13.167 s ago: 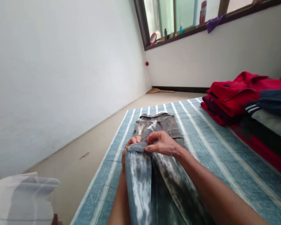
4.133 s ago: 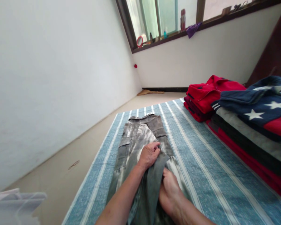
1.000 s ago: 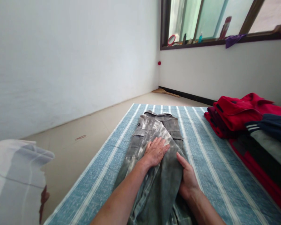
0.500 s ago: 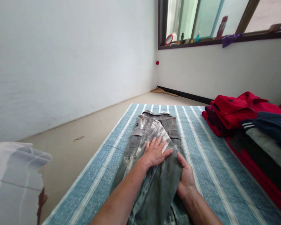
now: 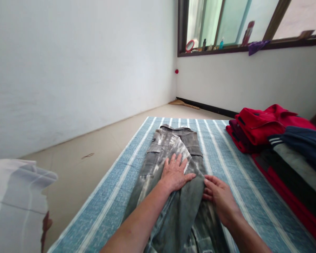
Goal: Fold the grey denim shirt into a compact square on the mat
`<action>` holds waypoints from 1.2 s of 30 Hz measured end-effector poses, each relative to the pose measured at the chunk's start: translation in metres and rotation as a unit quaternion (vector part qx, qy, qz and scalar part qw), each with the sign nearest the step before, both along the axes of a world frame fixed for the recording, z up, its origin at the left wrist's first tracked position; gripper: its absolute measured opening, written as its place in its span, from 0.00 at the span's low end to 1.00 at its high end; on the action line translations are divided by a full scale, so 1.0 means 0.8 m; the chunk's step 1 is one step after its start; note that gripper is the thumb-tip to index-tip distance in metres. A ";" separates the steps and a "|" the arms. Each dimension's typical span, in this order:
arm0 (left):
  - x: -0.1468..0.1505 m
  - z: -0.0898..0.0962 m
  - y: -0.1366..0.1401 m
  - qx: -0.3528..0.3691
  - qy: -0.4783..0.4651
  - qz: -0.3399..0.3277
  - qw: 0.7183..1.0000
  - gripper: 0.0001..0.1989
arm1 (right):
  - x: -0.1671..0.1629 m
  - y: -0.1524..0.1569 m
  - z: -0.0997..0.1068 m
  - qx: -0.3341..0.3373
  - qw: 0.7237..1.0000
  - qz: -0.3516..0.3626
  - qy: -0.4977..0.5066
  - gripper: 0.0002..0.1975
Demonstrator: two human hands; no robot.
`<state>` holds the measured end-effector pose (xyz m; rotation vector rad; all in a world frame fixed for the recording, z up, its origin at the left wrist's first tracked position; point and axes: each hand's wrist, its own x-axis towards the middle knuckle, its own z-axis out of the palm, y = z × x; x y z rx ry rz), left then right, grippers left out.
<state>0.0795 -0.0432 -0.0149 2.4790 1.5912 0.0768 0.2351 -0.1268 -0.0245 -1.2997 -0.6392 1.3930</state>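
A mottled grey-green jacket (image 5: 188, 203) lies lengthwise on the striped bedspread, with what looks like its collar at the far end and flap pockets on both sides. One part is folded over its middle, making a pale pointed corner. My left hand (image 5: 175, 174) rests flat on this folded layer, fingers spread. At the layer's right edge, my right hand (image 5: 219, 196) pinches the cloth between thumb and fingertips. The near end of the jacket runs out of the picture between my forearms.
The blue, white-striped bedspread (image 5: 116, 175) ends at the left above a tiled floor. Folded clothes (image 5: 276, 123) are stacked at the right. White cloth (image 5: 15, 196) hangs at the near left. Bottles and a round mirror (image 5: 190, 45) stand on the windowsill.
My right hand has shifted right and turned from cupping the folded layer's edge to pinching it with the fingertips. My left hand stays nearly in place, flat on the jacket.
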 end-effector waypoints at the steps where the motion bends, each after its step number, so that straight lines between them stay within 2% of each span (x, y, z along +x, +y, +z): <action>1: 0.001 0.000 -0.001 0.009 0.004 0.001 1.000 0.39 | 0.009 -0.001 0.001 0.016 0.995 -0.005 -0.100 0.16; 2: 0.001 -0.001 -0.001 0.016 0.007 0.002 1.000 0.40 | 0.015 -0.002 0.004 0.043 0.977 -0.016 -0.211 0.16; 4: 0.001 -0.002 -0.002 0.025 0.009 0.000 1.000 0.41 | 0.020 -0.001 0.009 0.133 0.905 -0.037 -0.402 0.14; 6: 0.000 -0.003 -0.001 0.030 0.012 -0.002 0.999 0.40 | 0.011 0.001 0.010 0.242 0.833 -0.017 -0.498 0.14; 8: -0.001 -0.004 -0.001 0.029 0.017 -0.002 0.999 0.38 | -0.004 0.005 0.004 0.308 0.787 0.051 -0.533 0.18; 10: -0.002 -0.005 -0.002 0.024 0.021 0.000 0.999 0.34 | -0.018 0.009 -0.010 0.302 0.748 0.124 -0.578 0.21; 13: -0.003 -0.006 -0.002 0.025 0.016 0.001 1.000 0.32 | -0.025 0.011 -0.032 0.234 0.702 0.200 -0.642 0.30; 16: -0.005 -0.006 0.003 0.021 0.004 -0.003 1.000 0.30 | -0.021 0.010 -0.042 0.198 0.683 0.232 -0.663 0.35; 20: -0.009 -0.008 0.011 0.001 -0.018 0.005 1.000 0.26 | -0.018 0.008 -0.036 0.179 0.673 0.255 -0.671 0.36; 27: -0.006 -0.012 0.008 0.069 -0.024 -0.002 0.997 0.24 | -0.020 0.009 -0.023 0.159 0.676 0.271 -0.667 0.35; 32: -0.013 0.007 -0.005 0.050 -0.012 -0.028 0.998 0.24 | -0.018 0.009 -0.018 0.158 0.677 0.274 -0.665 0.36; 36: -0.032 0.022 -0.040 0.044 0.000 -0.019 0.999 0.26 | -0.019 0.009 -0.017 0.160 0.677 0.272 -0.664 0.36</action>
